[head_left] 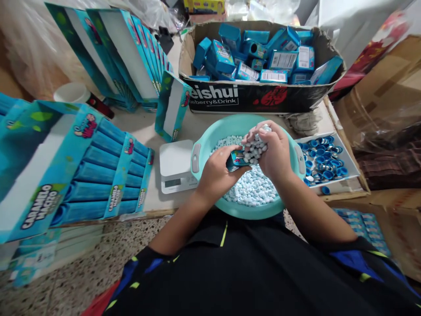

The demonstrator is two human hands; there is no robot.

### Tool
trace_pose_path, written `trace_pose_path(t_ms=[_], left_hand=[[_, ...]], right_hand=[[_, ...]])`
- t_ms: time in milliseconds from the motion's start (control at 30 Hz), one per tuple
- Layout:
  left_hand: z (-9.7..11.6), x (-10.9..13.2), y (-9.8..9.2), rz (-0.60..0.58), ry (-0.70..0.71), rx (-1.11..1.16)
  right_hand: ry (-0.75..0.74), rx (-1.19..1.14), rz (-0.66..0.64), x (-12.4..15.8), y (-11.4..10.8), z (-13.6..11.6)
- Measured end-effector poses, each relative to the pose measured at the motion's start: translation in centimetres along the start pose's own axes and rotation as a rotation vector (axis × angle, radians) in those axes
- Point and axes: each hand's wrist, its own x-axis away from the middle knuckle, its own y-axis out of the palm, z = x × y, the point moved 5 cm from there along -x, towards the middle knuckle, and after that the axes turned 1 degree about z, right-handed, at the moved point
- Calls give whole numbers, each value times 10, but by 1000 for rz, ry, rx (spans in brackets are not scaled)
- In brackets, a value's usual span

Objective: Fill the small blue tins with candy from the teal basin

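Note:
A turquoise basin point(204, 131) with grey handles holds many small pale-blue candies point(255, 188). Over it, my left hand point(219, 169) is closed round a small blue candy box point(238, 159), tilted with its end toward my other hand. My right hand point(274, 151) is cupped round a handful of pale candies point(255, 148), right at the box's end. Some of these candies sit against the box opening, which the hand partly hides. Left of the basin stands a small white scale point(176, 160) with a display.
A black carton point(263, 98) of blue candy boxes stands behind the basin. Right is a white tray point(350, 169) of blue caps point(324, 158). Teal display boxes point(108, 175) crowd the left, one small box point(173, 105) beside the scale. Brown cartons point(388, 96) line the right.

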Motion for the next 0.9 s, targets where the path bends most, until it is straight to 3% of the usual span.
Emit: trace_pose_path(t_ms=[133, 300, 500, 567, 733, 900], left_hand=[[4, -1, -1, 1, 55, -15], [5, 0, -8, 85, 10, -23], [2, 0, -11, 141, -9, -9], [0, -1, -10, 136, -22, -12], [1, -2, -9, 120, -17, -6], [1, 0, -10, 140, -27, 8]], right_hand=[[-49, 55, 4, 1, -2, -3], [-83, 204, -21, -6, -23, -4], [-69, 674, -203, -4, -35, 5], [-144, 757, -265, 1, -28, 2], [-498, 756, -392, 10, -9, -17], [-576, 765, -346, 11, -12, -20]])
